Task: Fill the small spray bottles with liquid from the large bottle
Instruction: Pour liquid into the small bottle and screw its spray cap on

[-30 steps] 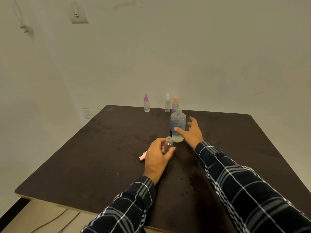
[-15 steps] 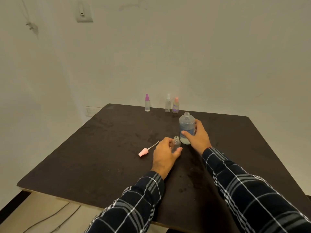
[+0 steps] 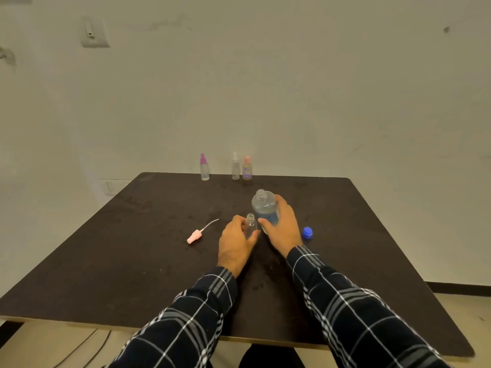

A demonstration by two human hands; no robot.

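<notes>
Head cam: near table ctr, left hand grips small uncapped bottle, upright, mouth up. Just beside it at 2 o'clock, right hand wraps large bottle, neck open, long axis near-vertical, leaning slightly to 11. Blue cap lies at 3 o'clock, pink spray head at 9. Three capped spray bottles line far edge. Tabletop stretches wide to 9 and 3.

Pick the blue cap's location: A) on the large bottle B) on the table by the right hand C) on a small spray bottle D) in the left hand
B: the blue cap lies on the table beside the right hand, which grips the uncapped large bottle.
</notes>
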